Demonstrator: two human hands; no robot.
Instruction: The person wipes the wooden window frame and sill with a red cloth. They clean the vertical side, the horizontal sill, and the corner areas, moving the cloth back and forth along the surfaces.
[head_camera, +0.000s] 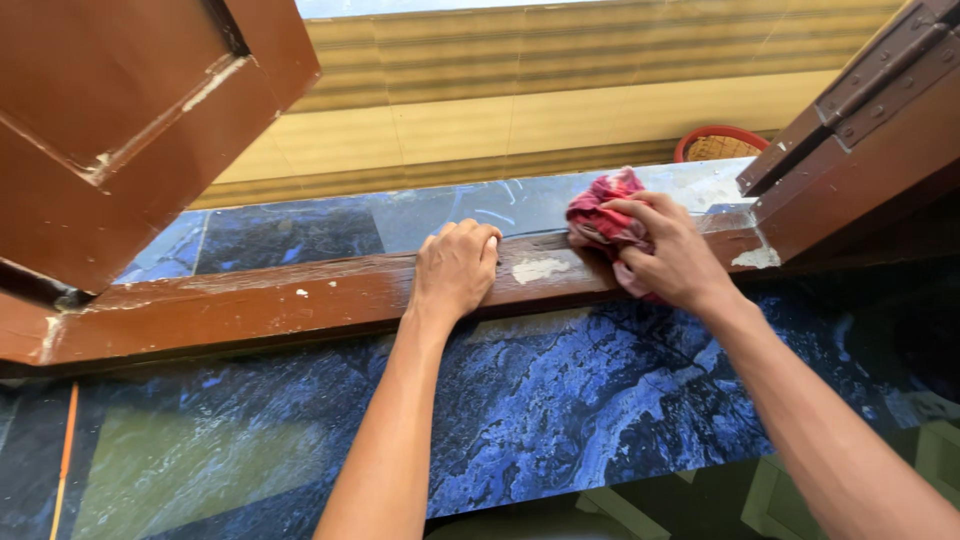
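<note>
- Red cloth (603, 218), bunched into a wad, sits right of centre in the frame, pressed onto the brown wooden window rail (300, 300) where that rail meets the right shutter.
- I see my right hand (670, 255) clamped on that cloth, fingers curled over the top, which keeps the wad tight and bearing down on the wood beside a flaked patch of pale paint (540, 268).
- My left hand (455, 268) lies at the middle of the frame, fingers folded together over the rail's far edge with nothing in them; I judge it braces me while I lean across the worktop (560, 400).
- That worktop is a dark blue marbled slab filling the lower half of the frame, and both forearms stretch over it.
- Count: one cloth, two hands, one rail, two brown shutters swung open, one in the upper left (130, 110) and one in the upper right (870, 110).
- One red-rimmed basket (720, 145) peeks out beyond the sill, upper right, well apart from the hands.
- One thin orange stick (66, 450) lies at the lower left edge.
</note>
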